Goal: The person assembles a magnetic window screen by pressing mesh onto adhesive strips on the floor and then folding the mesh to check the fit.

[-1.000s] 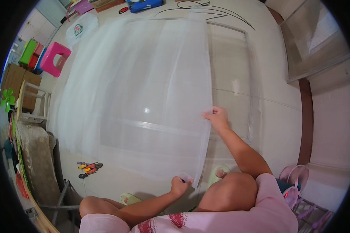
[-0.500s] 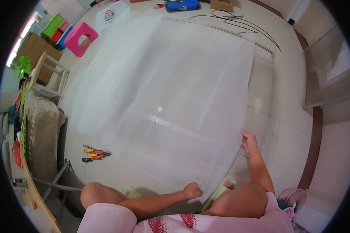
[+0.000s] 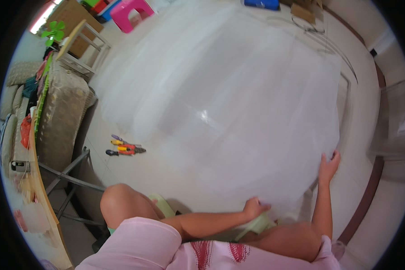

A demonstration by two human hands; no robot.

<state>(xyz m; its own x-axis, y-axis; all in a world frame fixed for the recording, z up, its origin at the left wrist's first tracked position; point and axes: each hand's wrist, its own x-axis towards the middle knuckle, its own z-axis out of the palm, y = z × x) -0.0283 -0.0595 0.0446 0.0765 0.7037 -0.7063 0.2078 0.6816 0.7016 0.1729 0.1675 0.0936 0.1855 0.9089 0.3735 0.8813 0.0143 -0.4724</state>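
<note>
A large sheet of white, see-through mesh (image 3: 252, 112) spreads across the tiled floor in front of me, its folds blurred by motion. My left hand (image 3: 256, 208) is closed on the sheet's near edge, just above my green slipper (image 3: 258, 225). Farther right, my right hand (image 3: 329, 166) grips the right-hand edge of the mesh between thumb and fingers. Beyond that edge a thin metal frame (image 3: 347, 96) lies on the floor, mostly covered by the mesh.
Pliers and screwdrivers (image 3: 127, 148) lie left of the mesh. A folding metal stand (image 3: 72, 168) and a wooden table edge (image 3: 47, 193) flank my left side. Pink stool (image 3: 131, 15), blue case (image 3: 262, 3) and dark thin strips (image 3: 342, 56) are at the back.
Both hands have shifted rightward with the mesh, which now covers more of the metal frame. The left hand has also risen slightly in view. My view has tilted, moving the surroundings.
</note>
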